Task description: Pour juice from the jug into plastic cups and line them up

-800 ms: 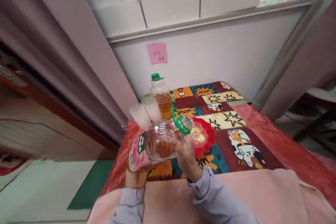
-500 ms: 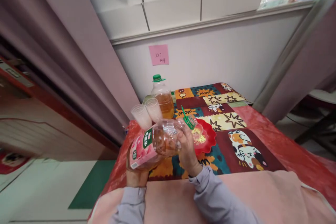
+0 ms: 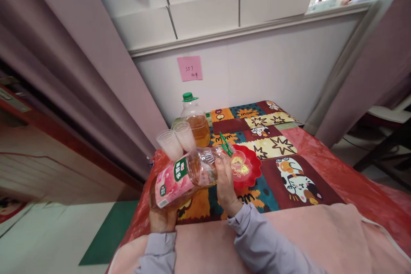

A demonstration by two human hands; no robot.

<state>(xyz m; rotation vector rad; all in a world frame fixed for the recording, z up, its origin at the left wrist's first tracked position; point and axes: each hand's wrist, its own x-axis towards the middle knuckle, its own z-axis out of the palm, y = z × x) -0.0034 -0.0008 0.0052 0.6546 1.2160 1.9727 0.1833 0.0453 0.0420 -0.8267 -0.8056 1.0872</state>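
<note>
And there's the big bottle, tilted above the surface's near-left corner, left hand cupping its base, right hand gripping below the neck, where any slip could mean a spill!

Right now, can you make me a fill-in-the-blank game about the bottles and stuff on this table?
1. The cap on the standing bottle is coloured ____.
2. The pink note on the wall has the number ____ written on it.
3. The wavy-edged dish is mostly ____ in colour.
4. The hand nearer the neck of the tilted bottle is the person's ____ one.

Missing words: green; 357; red; right.
</note>
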